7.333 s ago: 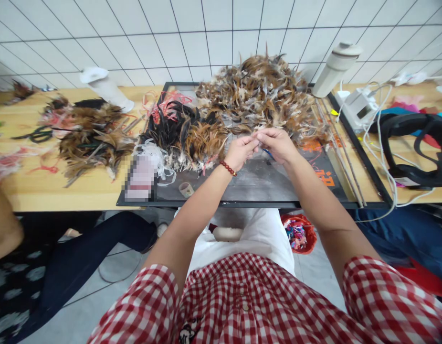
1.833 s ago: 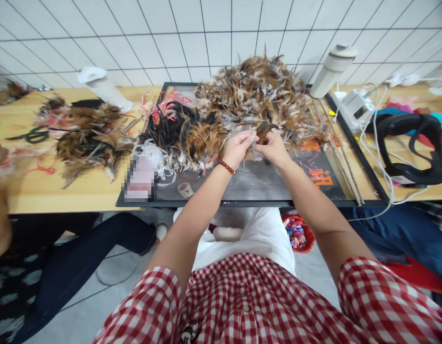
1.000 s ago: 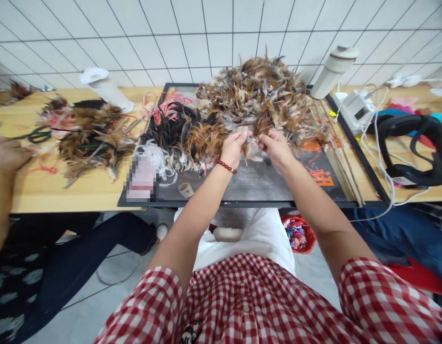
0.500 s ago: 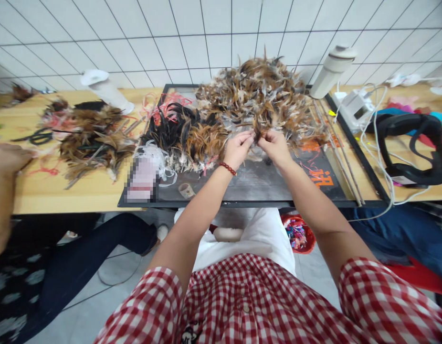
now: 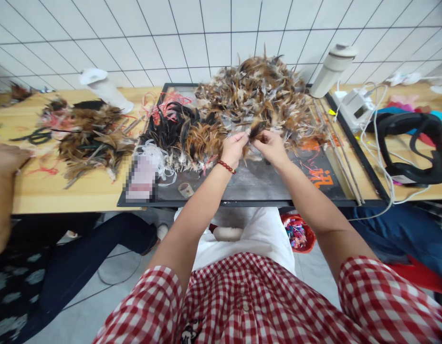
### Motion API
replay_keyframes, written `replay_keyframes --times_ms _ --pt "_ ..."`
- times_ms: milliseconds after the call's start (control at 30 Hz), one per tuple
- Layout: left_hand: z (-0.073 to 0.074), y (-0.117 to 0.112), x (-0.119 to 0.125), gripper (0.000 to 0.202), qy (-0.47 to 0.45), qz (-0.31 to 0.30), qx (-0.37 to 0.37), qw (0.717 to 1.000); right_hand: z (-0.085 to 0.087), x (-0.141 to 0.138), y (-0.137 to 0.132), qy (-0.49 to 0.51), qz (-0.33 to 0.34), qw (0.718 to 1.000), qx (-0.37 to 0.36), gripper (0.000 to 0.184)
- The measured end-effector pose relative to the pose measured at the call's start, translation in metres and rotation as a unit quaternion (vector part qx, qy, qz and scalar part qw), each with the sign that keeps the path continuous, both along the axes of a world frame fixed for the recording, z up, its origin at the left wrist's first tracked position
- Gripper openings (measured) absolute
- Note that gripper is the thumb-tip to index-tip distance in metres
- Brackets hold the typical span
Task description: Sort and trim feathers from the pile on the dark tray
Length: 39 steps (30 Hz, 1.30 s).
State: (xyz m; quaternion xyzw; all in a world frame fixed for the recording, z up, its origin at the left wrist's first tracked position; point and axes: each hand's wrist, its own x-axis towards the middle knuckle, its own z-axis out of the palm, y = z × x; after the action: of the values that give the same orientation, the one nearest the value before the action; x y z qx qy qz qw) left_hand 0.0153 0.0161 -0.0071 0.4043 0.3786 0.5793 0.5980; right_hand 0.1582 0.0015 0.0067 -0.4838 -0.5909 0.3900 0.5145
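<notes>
My left hand [image 5: 234, 149], with a red bead bracelet at the wrist, pinches the base of a small tuft of dark brown feathers [image 5: 257, 128]. My right hand [image 5: 271, 147] is closed on the same tuft from the other side, fingertips close to those of the left. Just beyond both hands rises a large heap of brown and grey feathers [image 5: 257, 88]. Sorted bunches of black feathers [image 5: 167, 125] and golden-brown feathers [image 5: 204, 139] lie to the left of my left hand. Beneath everything is a dark board [image 5: 238, 188] with a raised frame.
Thin sticks [image 5: 341, 157] and a white bottle [image 5: 331, 70] stand right of the heap, near a power strip [image 5: 355, 109] with cables and a black headset strap [image 5: 410, 148]. White ribbon [image 5: 152, 160] lies left. A co-worker's hand [image 5: 8, 160] is beside another feather pile [image 5: 95, 136].
Both hands have shifted slightly left with the feathers between them. The dark tuft now tilts rightward and shows more clearly. The co-worker's hand has barely moved.
</notes>
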Motion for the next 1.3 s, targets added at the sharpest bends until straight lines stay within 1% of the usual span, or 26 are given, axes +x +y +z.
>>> replay_keyframes --times_ms 100,200,300,367,433,500,600,667,733,800,900,1000,1100,1200,1233,1300 --pt "0.003 -0.003 -0.001 0.007 -0.022 -0.017 -0.028 0.999 -0.001 0.000 0.002 0.029 0.004 0.999 -0.013 0.014" --pt "0.005 -0.003 -0.002 0.008 -0.062 -0.024 -0.046 0.997 0.002 -0.001 0.003 0.078 0.005 0.996 -0.044 0.022" --pt "0.002 -0.001 -0.004 0.013 -0.097 -0.038 -0.054 0.993 0.006 0.000 0.002 0.128 -0.001 0.987 -0.099 0.032" --pt "0.000 0.000 -0.006 0.013 -0.110 -0.037 -0.059 0.992 0.008 0.001 0.002 0.167 -0.015 0.978 -0.128 0.035" --pt "-0.002 0.002 -0.007 0.015 -0.112 -0.026 -0.057 0.992 0.010 0.002 0.001 0.184 -0.034 0.974 -0.127 0.037" --pt "-0.003 0.002 -0.007 0.020 -0.108 -0.018 -0.047 0.993 0.011 0.002 -0.001 0.159 -0.045 0.982 -0.090 0.039" --pt "-0.002 0.001 -0.006 0.025 -0.093 -0.016 -0.040 0.995 0.011 0.000 -0.005 0.079 -0.044 0.996 -0.021 0.041" --pt "0.000 0.000 -0.005 0.021 -0.078 -0.019 -0.047 0.996 0.010 -0.003 -0.006 0.022 -0.044 0.999 0.006 0.039" --pt "0.003 -0.002 -0.003 0.013 -0.076 -0.023 -0.055 0.995 0.007 -0.003 -0.005 -0.020 -0.049 0.998 0.020 0.035" --pt "0.007 -0.003 -0.003 0.007 -0.088 -0.019 -0.068 0.994 0.004 -0.002 -0.002 -0.018 -0.059 0.998 0.022 0.034" --pt "0.012 -0.005 -0.003 0.011 -0.102 -0.015 -0.087 0.991 0.001 0.002 0.003 0.060 -0.065 0.996 -0.008 0.031" --pt "0.013 -0.008 -0.004 0.010 -0.088 -0.037 -0.074 0.993 0.002 0.005 0.004 0.100 -0.063 0.993 -0.027 0.031" --pt "0.013 -0.010 -0.002 0.012 -0.045 -0.053 -0.039 0.997 0.006 0.006 0.001 0.065 -0.050 0.997 -0.009 0.035" --pt "0.011 -0.010 0.000 0.016 0.009 -0.042 -0.021 0.999 0.010 0.003 -0.003 0.002 -0.027 1.000 0.002 0.036" --pt "0.010 -0.010 0.001 0.018 0.016 -0.035 -0.022 0.999 0.010 0.002 -0.005 -0.005 -0.021 1.000 0.001 0.035" --pt "0.011 -0.010 0.001 0.019 0.008 -0.026 -0.033 0.999 0.012 -0.001 -0.006 0.011 -0.016 1.000 0.000 0.030"
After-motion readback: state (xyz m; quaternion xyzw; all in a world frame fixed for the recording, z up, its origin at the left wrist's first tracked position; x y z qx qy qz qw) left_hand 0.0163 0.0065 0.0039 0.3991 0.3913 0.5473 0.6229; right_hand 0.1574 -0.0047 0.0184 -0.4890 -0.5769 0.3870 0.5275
